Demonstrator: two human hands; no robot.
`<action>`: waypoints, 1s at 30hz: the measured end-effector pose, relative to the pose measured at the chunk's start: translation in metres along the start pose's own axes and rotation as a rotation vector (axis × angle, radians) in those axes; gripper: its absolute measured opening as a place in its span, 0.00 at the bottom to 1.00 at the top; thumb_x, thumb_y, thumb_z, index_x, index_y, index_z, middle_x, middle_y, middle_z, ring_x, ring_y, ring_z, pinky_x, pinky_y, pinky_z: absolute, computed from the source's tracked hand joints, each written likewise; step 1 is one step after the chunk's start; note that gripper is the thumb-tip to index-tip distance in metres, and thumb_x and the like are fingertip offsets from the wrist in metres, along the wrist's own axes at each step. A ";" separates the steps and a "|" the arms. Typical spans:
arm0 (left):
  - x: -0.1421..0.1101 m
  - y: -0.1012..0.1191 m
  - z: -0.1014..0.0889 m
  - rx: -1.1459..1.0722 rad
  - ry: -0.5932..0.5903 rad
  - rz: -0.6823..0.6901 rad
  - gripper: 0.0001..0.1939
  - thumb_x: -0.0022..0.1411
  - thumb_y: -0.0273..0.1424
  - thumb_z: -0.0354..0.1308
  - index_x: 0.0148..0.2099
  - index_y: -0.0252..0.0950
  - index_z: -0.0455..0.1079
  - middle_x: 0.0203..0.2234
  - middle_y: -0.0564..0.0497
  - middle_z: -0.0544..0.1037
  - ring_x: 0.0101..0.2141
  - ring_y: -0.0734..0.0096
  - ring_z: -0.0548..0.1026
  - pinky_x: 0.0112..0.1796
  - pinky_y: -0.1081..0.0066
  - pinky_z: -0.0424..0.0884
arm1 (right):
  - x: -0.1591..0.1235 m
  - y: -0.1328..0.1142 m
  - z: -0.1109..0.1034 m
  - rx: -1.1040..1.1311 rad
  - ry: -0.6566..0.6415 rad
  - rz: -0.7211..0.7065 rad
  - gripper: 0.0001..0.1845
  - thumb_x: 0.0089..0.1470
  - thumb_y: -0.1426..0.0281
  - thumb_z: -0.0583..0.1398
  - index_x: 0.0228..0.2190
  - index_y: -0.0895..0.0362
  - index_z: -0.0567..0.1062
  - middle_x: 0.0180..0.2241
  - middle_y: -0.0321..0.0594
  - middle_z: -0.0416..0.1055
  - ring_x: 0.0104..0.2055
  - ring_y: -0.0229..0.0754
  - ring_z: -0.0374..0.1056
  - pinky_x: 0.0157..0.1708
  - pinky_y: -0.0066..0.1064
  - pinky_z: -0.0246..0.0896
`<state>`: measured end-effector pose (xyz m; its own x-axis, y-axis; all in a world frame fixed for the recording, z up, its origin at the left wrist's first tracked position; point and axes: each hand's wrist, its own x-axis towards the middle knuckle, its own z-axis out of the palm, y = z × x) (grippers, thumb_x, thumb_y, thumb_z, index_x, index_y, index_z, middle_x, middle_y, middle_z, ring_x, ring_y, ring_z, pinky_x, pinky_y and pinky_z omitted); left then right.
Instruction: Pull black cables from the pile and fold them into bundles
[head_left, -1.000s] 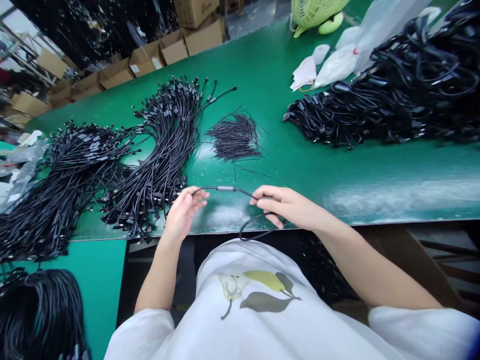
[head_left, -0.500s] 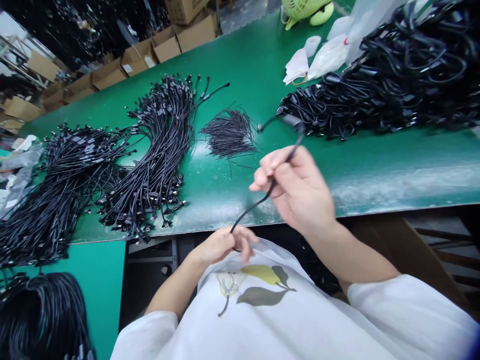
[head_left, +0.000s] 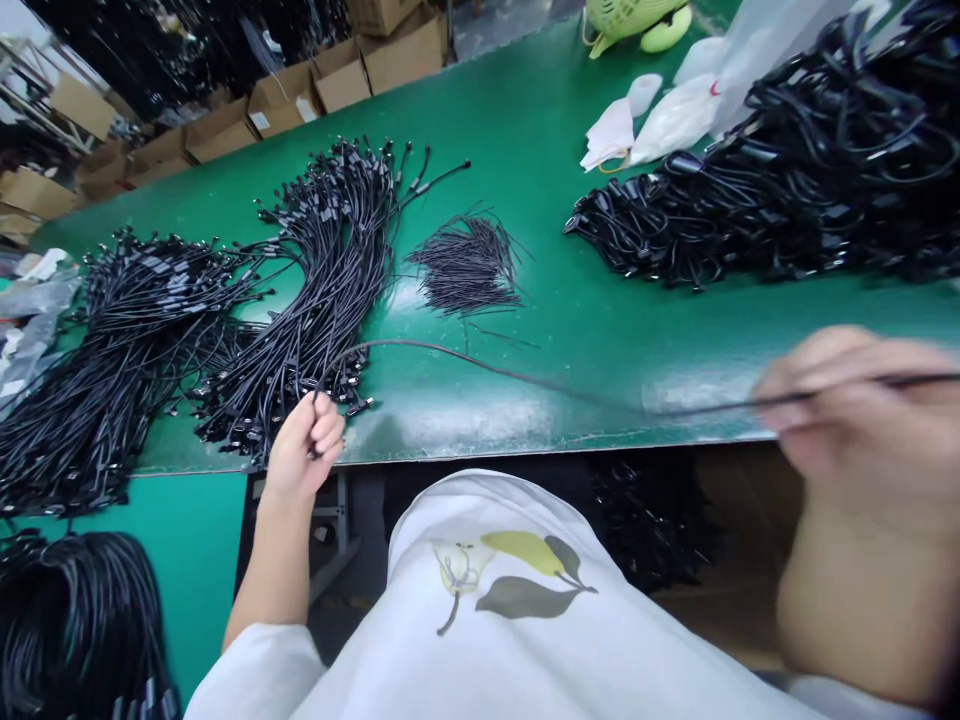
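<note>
A thin black cable (head_left: 480,362) stretches in a shallow arc between my two hands, above the front of the green table. My left hand (head_left: 306,440) is closed around one end of it, close to the lower ends of a bundle of black cables (head_left: 330,270). Far to the right, my right hand (head_left: 862,400) is blurred but pinches the cable, which runs on past the frame's edge. Behind the held cable lies a small heap of short black ties (head_left: 471,265).
Another cable bundle (head_left: 112,350) lies at the left, with coiled cables (head_left: 82,620) below it. A big pile of looped black cables (head_left: 787,190) covers the right side. White bags (head_left: 675,120) and a green basket (head_left: 630,20) stand behind; cardboard boxes (head_left: 281,100) line the far edge.
My hands have moved widely apart, the left one to the left and the right one far to the right. The cable between them is now drawn out long.
</note>
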<state>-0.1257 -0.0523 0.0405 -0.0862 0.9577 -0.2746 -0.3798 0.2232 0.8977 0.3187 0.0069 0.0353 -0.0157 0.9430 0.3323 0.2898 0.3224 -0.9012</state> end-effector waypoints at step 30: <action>0.023 -0.013 0.054 -0.333 -0.206 -0.169 0.14 0.66 0.31 0.53 0.47 0.26 0.73 0.17 0.60 0.57 0.13 0.86 0.51 0.14 0.84 0.53 | 0.007 0.000 0.059 0.340 -0.338 0.030 0.10 0.59 0.65 0.59 0.32 0.48 0.82 0.36 0.41 0.67 0.34 0.39 0.71 0.31 0.33 0.72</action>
<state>-0.0732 -0.0230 0.0406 0.1756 0.9364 -0.3039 -0.6527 0.3419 0.6761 0.2619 0.0186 0.0207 -0.3388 0.9081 0.2462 -0.0332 0.2500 -0.9677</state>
